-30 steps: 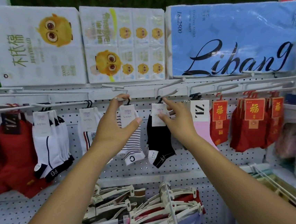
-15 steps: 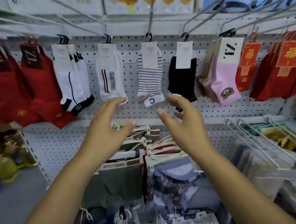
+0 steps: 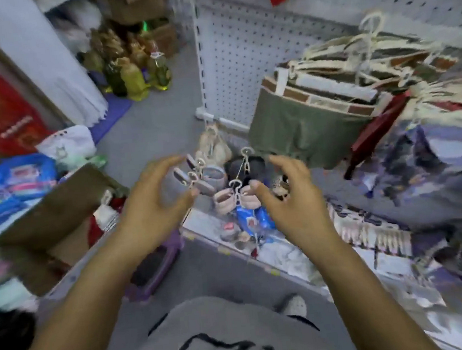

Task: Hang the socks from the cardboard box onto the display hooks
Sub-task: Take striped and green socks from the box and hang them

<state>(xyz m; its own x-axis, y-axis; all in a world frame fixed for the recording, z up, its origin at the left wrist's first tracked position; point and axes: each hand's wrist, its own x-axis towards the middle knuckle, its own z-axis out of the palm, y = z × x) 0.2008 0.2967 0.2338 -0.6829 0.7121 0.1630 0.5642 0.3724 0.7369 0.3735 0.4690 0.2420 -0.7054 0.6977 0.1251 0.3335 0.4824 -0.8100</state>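
The frame is blurred by motion. My left hand (image 3: 156, 207) and my right hand (image 3: 288, 200) hover side by side with fingers spread and nothing in them. Low on my left stands the open cardboard box (image 3: 55, 211), its flaps up, with a white-tagged pair of socks (image 3: 105, 212) and something red showing inside. My left hand is just right of the box and above it. The sock hooks are out of view; only the bottom of the white pegboard (image 3: 241, 58) shows.
Small items on clips (image 3: 218, 176) hang straight ahead between my hands. Underwear on hangers (image 3: 319, 110) juts out at the right. A purple stool (image 3: 154, 267) stands below, packaged goods (image 3: 7, 182) lie at the left, and green and gold bottles (image 3: 129, 71) sit on the grey floor.
Both hands let go of the hung socks and dropped, still empty. My view swung down and left from the sock hooks to the floor and the cardboard box.
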